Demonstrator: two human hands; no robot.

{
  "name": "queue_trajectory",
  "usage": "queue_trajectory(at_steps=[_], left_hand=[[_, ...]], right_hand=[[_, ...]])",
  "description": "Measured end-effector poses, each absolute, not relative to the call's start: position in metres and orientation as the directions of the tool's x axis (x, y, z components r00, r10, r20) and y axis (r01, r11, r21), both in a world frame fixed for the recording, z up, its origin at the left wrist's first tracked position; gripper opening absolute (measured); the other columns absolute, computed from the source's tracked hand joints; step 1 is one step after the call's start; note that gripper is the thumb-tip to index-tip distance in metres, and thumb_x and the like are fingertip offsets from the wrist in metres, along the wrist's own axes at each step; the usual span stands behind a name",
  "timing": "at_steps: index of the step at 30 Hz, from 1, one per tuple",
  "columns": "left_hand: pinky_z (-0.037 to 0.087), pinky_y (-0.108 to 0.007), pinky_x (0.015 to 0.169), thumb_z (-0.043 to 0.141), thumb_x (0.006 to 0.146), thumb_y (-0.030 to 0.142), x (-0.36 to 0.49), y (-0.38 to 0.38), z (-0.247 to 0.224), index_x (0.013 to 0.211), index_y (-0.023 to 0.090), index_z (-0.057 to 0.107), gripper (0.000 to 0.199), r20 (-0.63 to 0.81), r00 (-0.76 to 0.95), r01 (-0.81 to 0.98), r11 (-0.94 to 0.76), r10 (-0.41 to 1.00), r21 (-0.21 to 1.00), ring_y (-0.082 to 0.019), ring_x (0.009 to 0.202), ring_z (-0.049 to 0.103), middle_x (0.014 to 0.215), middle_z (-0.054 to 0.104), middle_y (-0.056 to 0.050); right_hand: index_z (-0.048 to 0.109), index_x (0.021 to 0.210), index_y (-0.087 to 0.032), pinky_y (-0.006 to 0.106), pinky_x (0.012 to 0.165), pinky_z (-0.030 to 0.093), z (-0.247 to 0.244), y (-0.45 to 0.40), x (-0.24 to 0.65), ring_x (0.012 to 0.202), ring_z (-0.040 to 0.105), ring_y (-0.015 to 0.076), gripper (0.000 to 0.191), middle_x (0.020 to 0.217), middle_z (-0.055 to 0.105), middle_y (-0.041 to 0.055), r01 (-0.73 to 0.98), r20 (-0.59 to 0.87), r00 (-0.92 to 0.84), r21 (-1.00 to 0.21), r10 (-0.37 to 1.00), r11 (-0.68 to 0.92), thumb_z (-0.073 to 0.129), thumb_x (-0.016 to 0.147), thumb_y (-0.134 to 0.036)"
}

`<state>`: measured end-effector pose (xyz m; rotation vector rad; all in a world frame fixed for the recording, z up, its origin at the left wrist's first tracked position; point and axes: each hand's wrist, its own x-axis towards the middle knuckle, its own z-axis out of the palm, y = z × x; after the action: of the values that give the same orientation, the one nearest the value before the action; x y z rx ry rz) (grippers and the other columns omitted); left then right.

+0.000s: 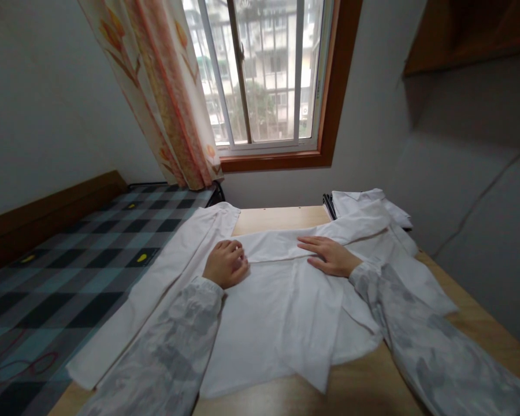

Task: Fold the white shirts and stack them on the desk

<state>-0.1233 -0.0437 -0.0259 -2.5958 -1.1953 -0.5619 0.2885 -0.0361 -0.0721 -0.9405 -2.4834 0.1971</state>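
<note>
A white garment [260, 323] lies spread over a light wooden table [281, 217], with one long sleeve stretched down to the left and more cloth reaching out to the right. My left hand [227, 264] rests on its upper left part, fingers bent, the fingertips partly hidden against the cloth. My right hand [329, 256] lies flat on the upper right part, palm down, fingers apart and pointing left. A folded band of the cloth runs between both hands. Some wrinkles cross the lower middle of the garment.
Folded white clothing [368, 203] sits at the table's back right corner on something dark. A bed with a checked cover [99, 248] stands along the left side. Beyond the table are a window [264, 75], a flowered curtain [164, 92] and the wall.
</note>
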Motion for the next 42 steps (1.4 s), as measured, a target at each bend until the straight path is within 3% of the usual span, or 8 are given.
queue_trajectory(at_steps=[2,5,9,15,24,30,37,42], left_hand=[[0.051,-0.056,0.114,0.059,0.102,0.036,-0.114,-0.045,-0.024,0.112,0.023,0.074,0.023,0.444,0.581,0.765,-0.644,0.682,-0.013,-0.033,0.124,0.065,0.135,0.071,-0.014],[0.04,-0.055,0.13,0.052,0.108,0.037,-0.088,-0.042,-0.025,0.146,0.021,0.064,0.043,0.411,0.592,0.753,-0.658,0.694,0.026,-0.033,0.149,0.054,0.167,0.053,-0.014],[0.028,-0.052,0.138,0.041,0.111,0.035,-0.042,-0.026,-0.032,0.166,0.021,0.048,0.057,0.307,0.672,0.693,-0.719,0.674,0.061,-0.028,0.165,0.038,0.179,0.04,-0.012],[0.023,-0.059,0.137,0.036,0.112,0.057,-0.019,0.001,-0.052,0.174,0.023,0.036,0.071,0.12,0.601,0.783,-0.612,0.79,0.112,-0.031,0.171,0.024,0.183,0.028,-0.012],[0.022,-0.059,0.136,0.032,0.109,0.073,-0.041,0.003,-0.064,0.176,0.025,0.032,0.082,0.119,0.525,0.833,-0.538,0.842,0.13,-0.035,0.17,0.027,0.183,0.028,-0.012],[0.023,-0.061,0.135,0.036,0.108,0.075,-0.07,-0.002,-0.059,0.175,0.021,0.035,0.086,0.068,0.522,0.842,-0.526,0.85,0.116,-0.037,0.169,0.027,0.181,0.03,-0.016],[0.03,-0.053,0.135,0.05,0.11,0.061,-0.138,-0.045,-0.03,0.174,0.028,0.038,0.073,0.022,0.772,0.625,-0.765,0.635,0.156,-0.031,0.164,0.041,0.179,0.038,-0.012],[0.029,-0.055,0.136,0.055,0.107,0.063,-0.172,-0.075,-0.031,0.18,0.034,0.017,0.087,0.046,0.817,0.569,-0.816,0.575,0.102,-0.033,0.167,0.035,0.182,0.031,-0.011]], right_hand=[[0.056,0.164,-0.03,0.058,0.128,0.043,-0.071,-0.037,0.288,0.154,0.054,0.0339,0.058,0.171,0.052,0.01,0.585,0.377,-0.652,-0.301,0.658,0.753,0.057,0.109,-0.047],[0.056,0.165,-0.031,0.058,0.128,0.042,-0.071,-0.036,0.288,0.154,0.053,0.0338,0.058,0.171,0.052,0.0098,0.582,0.375,-0.652,-0.309,0.659,0.752,0.054,0.11,-0.052],[0.053,0.167,-0.034,0.059,0.131,0.038,-0.073,-0.034,0.288,0.159,0.047,0.0344,0.062,0.174,0.048,0.0082,0.577,0.379,-0.659,-0.3,0.65,0.76,0.057,0.109,-0.056],[0.049,0.17,-0.034,0.058,0.134,0.035,-0.078,-0.032,0.288,0.163,0.041,0.034,0.066,0.177,0.042,0.0081,0.632,0.343,-0.627,-0.302,0.7,0.714,0.053,0.11,-0.063],[0.046,0.17,-0.022,0.06,0.133,0.034,-0.103,-0.021,0.3,0.164,0.039,0.0363,0.079,0.176,0.043,0.017,0.87,0.329,-0.352,-0.231,0.876,0.436,0.031,0.112,-0.073],[0.048,0.169,-0.023,0.061,0.132,0.036,-0.11,-0.021,0.315,0.163,0.04,0.0371,0.078,0.174,0.046,0.0171,0.88,0.356,-0.311,-0.242,0.881,0.408,0.034,0.111,-0.073],[0.035,0.176,-0.027,0.06,0.136,0.033,-0.092,-0.067,0.353,0.167,0.034,0.0331,0.074,0.179,0.037,0.0121,0.766,0.294,-0.484,-0.313,0.824,0.562,0.042,0.112,-0.065],[0.028,0.178,-0.033,0.058,0.135,0.036,-0.091,-0.115,0.389,0.166,0.035,0.0319,0.074,0.181,0.034,0.0081,0.778,0.283,-0.507,-0.257,0.814,0.573,0.047,0.112,-0.059]])
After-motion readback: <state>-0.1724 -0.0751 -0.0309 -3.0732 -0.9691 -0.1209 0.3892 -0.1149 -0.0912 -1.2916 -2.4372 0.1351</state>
